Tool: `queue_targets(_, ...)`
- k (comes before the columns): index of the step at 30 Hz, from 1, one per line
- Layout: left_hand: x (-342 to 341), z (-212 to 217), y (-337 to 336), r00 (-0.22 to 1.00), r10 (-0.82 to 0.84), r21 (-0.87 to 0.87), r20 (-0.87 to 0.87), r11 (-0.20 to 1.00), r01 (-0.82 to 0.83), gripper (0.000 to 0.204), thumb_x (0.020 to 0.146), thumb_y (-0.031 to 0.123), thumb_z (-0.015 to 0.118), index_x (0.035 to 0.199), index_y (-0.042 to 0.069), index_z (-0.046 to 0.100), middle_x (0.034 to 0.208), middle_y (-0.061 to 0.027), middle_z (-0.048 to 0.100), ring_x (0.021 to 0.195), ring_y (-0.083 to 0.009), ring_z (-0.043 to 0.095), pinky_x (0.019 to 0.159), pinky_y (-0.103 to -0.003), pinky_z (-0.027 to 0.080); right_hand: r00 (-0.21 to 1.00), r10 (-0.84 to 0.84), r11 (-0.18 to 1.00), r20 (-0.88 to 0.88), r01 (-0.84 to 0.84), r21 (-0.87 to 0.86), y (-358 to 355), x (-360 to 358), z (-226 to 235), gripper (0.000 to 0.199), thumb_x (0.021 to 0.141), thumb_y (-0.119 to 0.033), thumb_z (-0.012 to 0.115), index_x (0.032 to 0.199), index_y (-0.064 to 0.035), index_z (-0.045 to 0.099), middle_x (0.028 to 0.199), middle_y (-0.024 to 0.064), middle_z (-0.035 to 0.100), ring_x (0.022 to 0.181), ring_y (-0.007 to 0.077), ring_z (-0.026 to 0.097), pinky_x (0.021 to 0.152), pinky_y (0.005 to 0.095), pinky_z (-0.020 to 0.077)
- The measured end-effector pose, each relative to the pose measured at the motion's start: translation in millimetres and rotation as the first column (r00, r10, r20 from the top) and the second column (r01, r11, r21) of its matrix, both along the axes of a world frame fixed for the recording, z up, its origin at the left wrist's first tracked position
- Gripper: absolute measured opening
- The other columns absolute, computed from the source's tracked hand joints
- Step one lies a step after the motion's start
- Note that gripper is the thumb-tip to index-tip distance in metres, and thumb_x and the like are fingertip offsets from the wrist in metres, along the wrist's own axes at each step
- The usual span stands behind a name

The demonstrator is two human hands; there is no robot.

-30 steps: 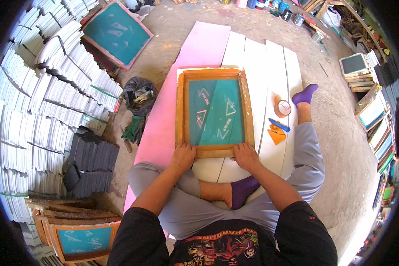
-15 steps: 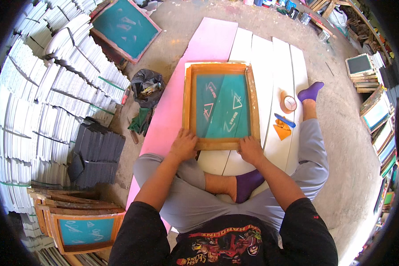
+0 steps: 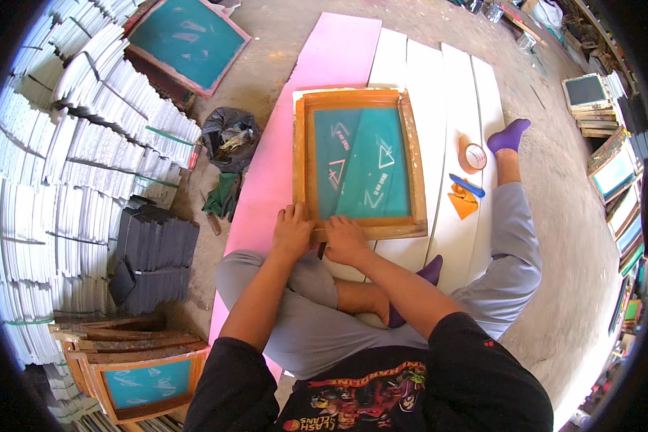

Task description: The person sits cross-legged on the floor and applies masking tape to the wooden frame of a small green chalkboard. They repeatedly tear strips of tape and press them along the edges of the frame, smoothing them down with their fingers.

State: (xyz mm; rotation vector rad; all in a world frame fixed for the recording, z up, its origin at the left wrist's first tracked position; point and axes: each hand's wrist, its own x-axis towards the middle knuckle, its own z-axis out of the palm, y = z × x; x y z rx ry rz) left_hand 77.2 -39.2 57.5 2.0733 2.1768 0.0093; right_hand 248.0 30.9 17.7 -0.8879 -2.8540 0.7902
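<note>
A wooden printing screen frame (image 3: 358,99) with teal mesh (image 3: 360,162) lies flat on white boards in front of me. My left hand (image 3: 292,232) rests on its near left corner, fingers on the wood. My right hand (image 3: 344,240) presses the near rail just beside it, and something small and dark pokes out beneath it; I cannot tell what it is. Both hands sit close together at the frame's lower left. I sit cross-legged in grey trousers and purple socks.
A pink board (image 3: 324,79) and white boards (image 3: 446,93) lie on the concrete floor. A tape roll (image 3: 475,156), a blue tool (image 3: 466,185) and an orange scrap (image 3: 462,204) lie at the right. Stacked white sheets (image 3: 65,144), dark sheets (image 3: 155,248), a black bag (image 3: 229,137) and more screens (image 3: 183,39) stand left.
My right hand has slid left along the frame's near rail to join the left hand at the lower left corner. The view has shifted, so the frame appears further right.
</note>
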Motion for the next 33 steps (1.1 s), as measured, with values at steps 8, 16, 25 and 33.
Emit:
queue_targets(8, 1, 10, 4, 0.999, -0.015, -0.079, -0.031, 0.997, 0.013, 0.038, 0.064, 0.028, 0.085, 0.098, 0.014, 0.078, 0.124, -0.012, 0.055, 0.117, -0.0324, 0.052, 0.102, -0.047, 0.044, 0.999, -0.004, 0.97, 0.054, 0.017, -0.241, 24, -16, 23, 0.047, 0.069, -0.021, 0.078, 0.108, -0.0002, 0.063, 0.112, 0.0195, 0.062, 0.109, 0.0403, 0.06, 0.094, 0.0488, 0.0514)
queue_targets(16, 18, -7, 5, 0.988, -0.141, 0.062, -0.056, 0.988, 0.145, 0.025, 0.076, 0.018, 0.073, 0.098, 0.007, 0.076, 0.124, -0.0141, 0.062, 0.122, -0.0326, 0.053, 0.111, -0.05, 0.039, 0.972, -0.016, 0.992, 0.236, 0.045, -0.118, 69, 103, 19, 0.046, 0.074, -0.024, 0.078, 0.111, -0.0031, 0.063, 0.113, 0.0174, 0.061, 0.115, 0.0372, 0.058, 0.095, 0.0464, 0.051)
queue_targets(25, 20, 17, 12, 0.998, -0.05, -0.067, 0.031, 0.996, 0.052, 0.053, 0.069, 0.043, 0.085, 0.109, 0.011, 0.074, 0.116, -0.0117, 0.066, 0.122, -0.0323, 0.054, 0.111, -0.05, 0.037, 0.935, -0.334, 0.942, -0.121, 0.334, -0.023, 129, 160, 38, 0.037, 0.082, -0.033, 0.079, 0.107, -0.0068, 0.071, 0.115, 0.0157, 0.063, 0.107, 0.0374, 0.061, 0.095, 0.0451, 0.0493)
queue_targets(33, 24, 17, 27, 0.974, -0.215, -0.173, 0.068, 0.959, 0.224, 0.064, 0.071, 0.05, 0.084, 0.119, 0.01, 0.07, 0.118, -0.0112, 0.065, 0.118, -0.0313, 0.056, 0.107, -0.049, 0.039, 0.562, -0.819, 0.435, -0.12, 0.743, 0.508, 287, 203, 30, 0.053, 0.081, -0.041, 0.08, 0.121, -0.0089, 0.066, 0.129, 0.0169, 0.058, 0.127, 0.0367, 0.048, 0.105, 0.0517, 0.0402)
